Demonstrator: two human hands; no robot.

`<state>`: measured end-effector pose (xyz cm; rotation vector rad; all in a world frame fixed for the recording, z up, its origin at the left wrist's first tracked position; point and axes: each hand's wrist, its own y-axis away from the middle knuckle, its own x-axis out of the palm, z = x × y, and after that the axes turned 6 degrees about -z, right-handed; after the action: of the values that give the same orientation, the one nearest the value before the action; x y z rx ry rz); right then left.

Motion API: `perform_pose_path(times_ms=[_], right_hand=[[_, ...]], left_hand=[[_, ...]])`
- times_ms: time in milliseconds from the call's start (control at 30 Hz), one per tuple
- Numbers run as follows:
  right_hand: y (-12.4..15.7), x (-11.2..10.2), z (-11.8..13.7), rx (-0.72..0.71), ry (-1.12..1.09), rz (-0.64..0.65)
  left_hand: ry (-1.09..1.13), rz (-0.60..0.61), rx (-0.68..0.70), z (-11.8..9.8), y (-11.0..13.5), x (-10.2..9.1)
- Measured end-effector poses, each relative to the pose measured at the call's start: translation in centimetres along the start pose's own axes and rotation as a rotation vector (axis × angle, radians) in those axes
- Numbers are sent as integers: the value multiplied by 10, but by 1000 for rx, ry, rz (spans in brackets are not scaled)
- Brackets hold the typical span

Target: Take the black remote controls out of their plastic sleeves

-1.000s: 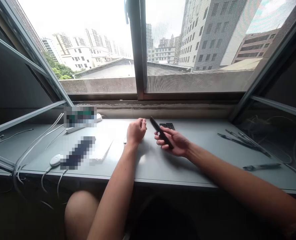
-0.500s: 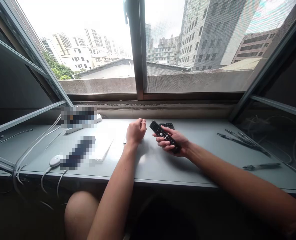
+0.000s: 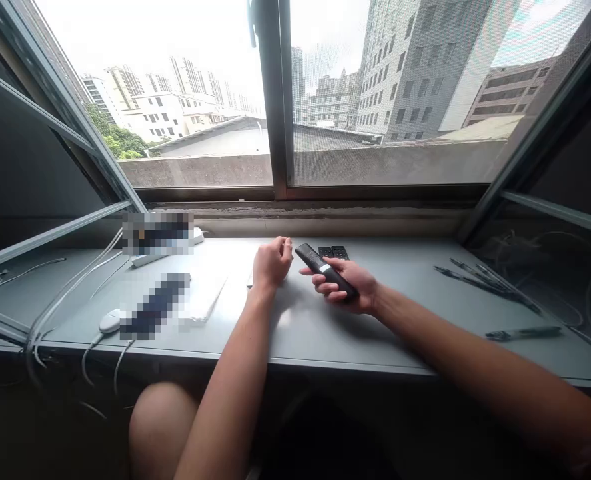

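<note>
My right hand (image 3: 358,283) is wrapped around a black remote control (image 3: 342,281), held at a slant above the desk. The side facing me has no buttons; it bears a pale band and some faint print near the far end. To its left, my left hand (image 3: 271,260) is closed with the fingers curled in and the wrist bent; whatever it may hold is hidden. A small pale object (image 3: 249,280) shows only as an edge beside that hand. Just beyond the right hand lie two more dark remotes with keys (image 3: 339,252), partly covered.
The grey desk (image 3: 305,340) runs below a window. At left are a white power strip (image 3: 198,235), white cables (image 3: 70,287), a round white charger (image 3: 109,323), a white packet (image 3: 210,300) and blurred-out items. Several pens (image 3: 485,280) lie at right, between metal frames.
The remote in my right hand has been turned over: its button side faced me before, and its plain back with the pale band does now. My left hand has stayed in place.
</note>
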<state>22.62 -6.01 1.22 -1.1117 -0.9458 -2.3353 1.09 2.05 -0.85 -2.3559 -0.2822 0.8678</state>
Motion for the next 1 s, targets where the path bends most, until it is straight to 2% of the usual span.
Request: perform_pose_path(times_ms=[133, 333, 500, 633, 800, 900, 1000], right_hand=[[3, 6, -3, -47, 23, -6], [2, 7, -5, -139, 139, -82], [-1, 3, -3, -110, 83, -18], [-1, 3, -4, -95, 48, -33], [1, 5, -6, -191, 148, -52], [2, 6, -5, -175, 182, -76], [1, 5, -3, -145, 174, -38]], left_hand=[[18, -15, 14, 1, 0, 1], [18, -15, 26, 4, 0, 1], [26, -13, 4, 3, 0, 1], [22, -18, 11, 2, 1, 0], [22, -17, 15, 2, 1, 1], [24, -22, 21, 2, 1, 1], [15, -23, 20, 2, 1, 0]])
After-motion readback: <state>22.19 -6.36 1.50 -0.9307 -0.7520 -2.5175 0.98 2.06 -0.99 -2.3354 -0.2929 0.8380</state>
